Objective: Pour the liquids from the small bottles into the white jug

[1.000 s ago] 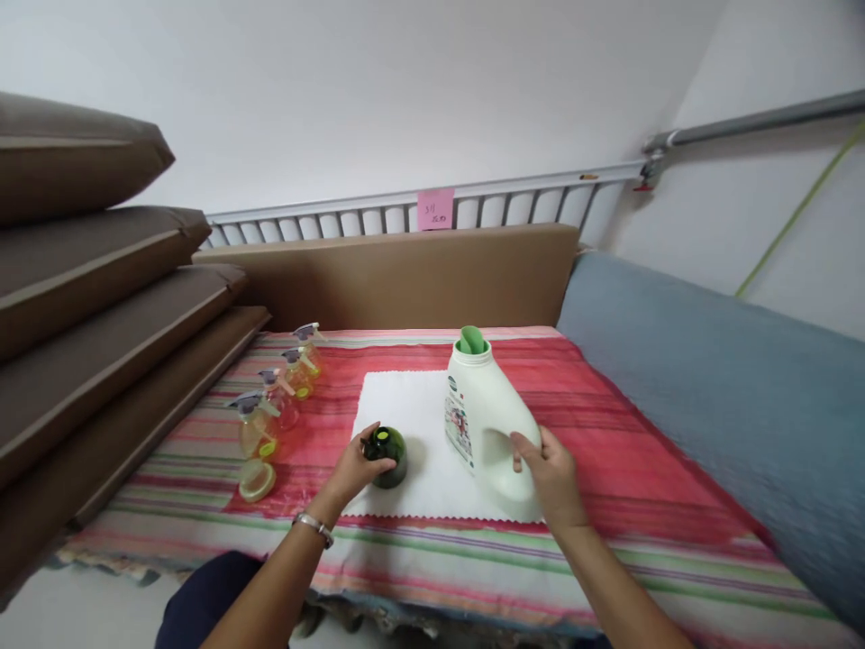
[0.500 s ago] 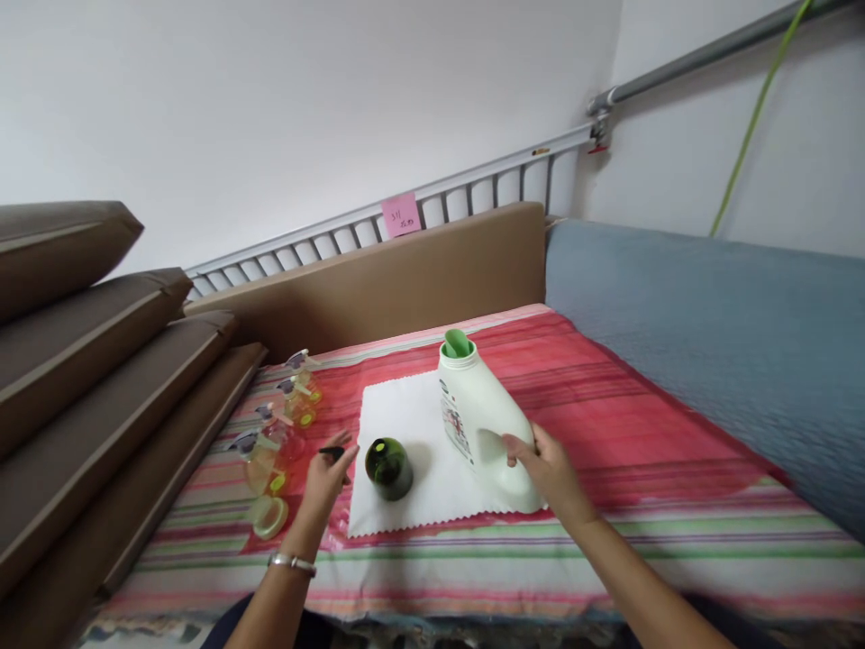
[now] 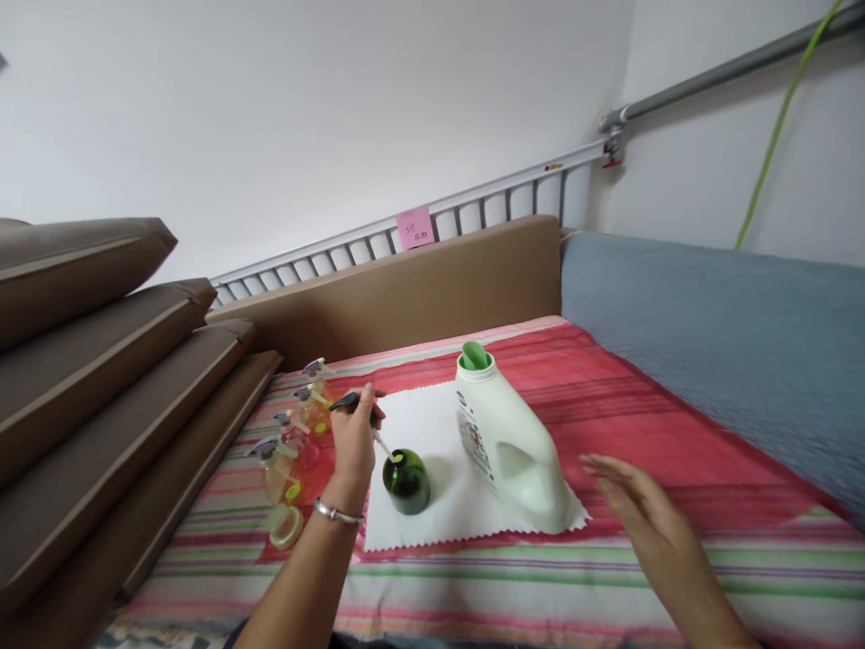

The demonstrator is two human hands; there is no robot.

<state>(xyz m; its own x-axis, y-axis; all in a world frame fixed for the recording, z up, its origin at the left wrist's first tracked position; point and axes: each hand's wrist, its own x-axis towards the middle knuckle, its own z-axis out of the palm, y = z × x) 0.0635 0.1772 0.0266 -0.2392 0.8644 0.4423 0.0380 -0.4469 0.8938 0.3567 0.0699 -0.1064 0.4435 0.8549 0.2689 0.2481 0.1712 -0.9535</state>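
My left hand [image 3: 356, 431] is closed around a black pump head [image 3: 345, 402]. The pump's pale dip tube [image 3: 383, 444] slants down to the mouth of a dark green round bottle [image 3: 406, 483]; whether its tip is inside I cannot tell. To the right of that bottle a large pale green detergent jug [image 3: 512, 442] stands upright, with a green spout [image 3: 475, 355] in its uncapped neck. My right hand [image 3: 639, 505] is open beside the jug, apart from it, fingers stretched out. Both containers rest on a white cloth [image 3: 412, 415] with a zigzag edge.
Several small clear spray bottles [image 3: 297, 448] stand in a row on the left, with a pale green cap [image 3: 285, 525] in front. Stacked brown cushions [image 3: 128, 397] border the left side. A brown board [image 3: 405, 288] lines the back, and a blue padded surface [image 3: 709, 333] the right.
My right hand has let go of the jug's handle and moved right. My left hand has raised the pump and brought its tube to the green bottle's mouth. The view has shifted slightly.
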